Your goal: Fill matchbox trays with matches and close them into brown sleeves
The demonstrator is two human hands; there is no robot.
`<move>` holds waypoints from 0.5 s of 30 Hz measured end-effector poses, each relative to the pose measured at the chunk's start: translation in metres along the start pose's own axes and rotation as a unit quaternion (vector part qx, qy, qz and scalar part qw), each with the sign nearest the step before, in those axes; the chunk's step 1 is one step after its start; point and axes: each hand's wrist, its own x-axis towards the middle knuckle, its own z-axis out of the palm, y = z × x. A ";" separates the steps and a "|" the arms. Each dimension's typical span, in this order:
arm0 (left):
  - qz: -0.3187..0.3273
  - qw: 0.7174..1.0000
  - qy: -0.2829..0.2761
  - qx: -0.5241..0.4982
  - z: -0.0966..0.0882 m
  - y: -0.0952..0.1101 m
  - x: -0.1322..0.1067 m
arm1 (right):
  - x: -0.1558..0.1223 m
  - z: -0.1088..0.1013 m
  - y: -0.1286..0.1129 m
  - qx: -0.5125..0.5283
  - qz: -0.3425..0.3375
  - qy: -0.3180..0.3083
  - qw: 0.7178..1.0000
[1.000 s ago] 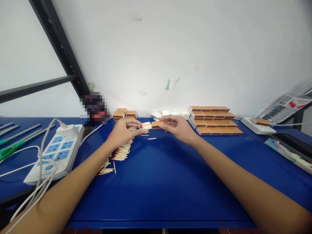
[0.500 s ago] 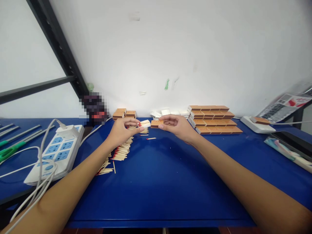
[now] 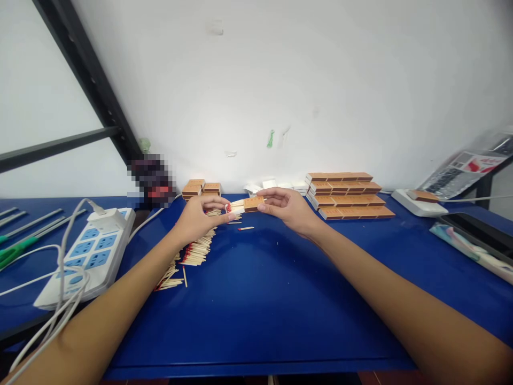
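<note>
My left hand (image 3: 199,215) pinches a white matchbox tray (image 3: 235,207) filled with red-tipped matches. My right hand (image 3: 287,208) pinches an orange matchbox sleeve (image 3: 254,203), whose open end now covers part of the tray. Both hands are held just above the blue table (image 3: 264,299) near its far side. A heap of loose matches (image 3: 195,251) lies under and behind my left wrist. One single match (image 3: 246,229) lies on the table below the box.
Stacked orange matchboxes (image 3: 347,195) stand at the back right, a few more (image 3: 201,188) at the back left, white trays (image 3: 276,185) between them. A white power strip (image 3: 86,254) with cables lies left, green-handled tools (image 3: 18,247) beyond it. A phone (image 3: 476,231) lies right.
The sleeve in my right hand has moved left onto the tray held by my left hand; earlier they were apart. The view has shifted slightly.
</note>
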 end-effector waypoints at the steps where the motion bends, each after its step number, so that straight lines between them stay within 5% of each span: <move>1: 0.000 1.000 -0.001 0.000 -0.001 0.000 0.000 | 0.000 0.000 0.000 0.008 -0.004 0.000 1.000; 15: -0.001 1.000 -0.022 -0.023 -0.005 0.000 0.000 | 0.000 0.000 -0.007 -0.001 -0.025 -0.025 0.999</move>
